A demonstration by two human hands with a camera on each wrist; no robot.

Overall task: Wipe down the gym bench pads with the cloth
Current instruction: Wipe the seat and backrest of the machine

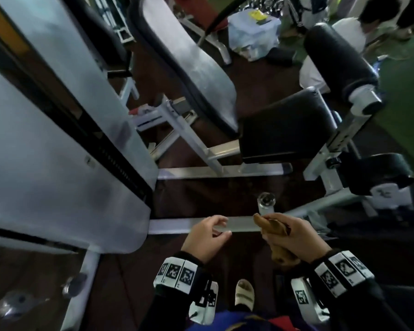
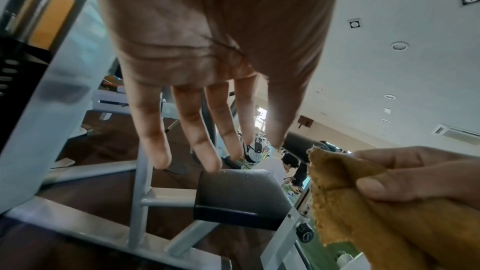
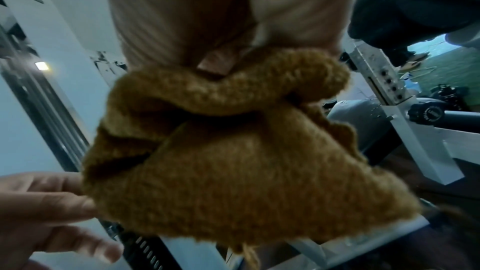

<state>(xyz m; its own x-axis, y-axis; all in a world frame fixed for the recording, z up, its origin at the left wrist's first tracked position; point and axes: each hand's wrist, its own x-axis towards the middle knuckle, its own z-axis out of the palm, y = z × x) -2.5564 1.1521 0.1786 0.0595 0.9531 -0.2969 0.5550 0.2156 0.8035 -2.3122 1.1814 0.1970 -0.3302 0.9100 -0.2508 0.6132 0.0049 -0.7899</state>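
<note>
A: Cloth first — brown, fuzzy, bunched up in the right hand, fingers curled round it, one end poking out past the knuckles.

B: Right wrist view is almost all cloth. It covers the fingers, so the grip itself is hidden there.

A: Left hand sits just beside it, empty, fingers loosely spread and relaxed. The left wrist view confirms it, left hand with fingers straight, nothing in them.

B: Both hands are held in the air over a pale frame bar, well short of the pads.

A: Black seat pad is beyond, untouched by either hand. The long back pad slopes away behind it, looking grey with glare.

B: Roller pad at upper right, another roller lower down, partly cut off by the frame post.

A: Weight stack shroud fills the left side, blurred. Seated people behind are too smeared to make out.
</note>
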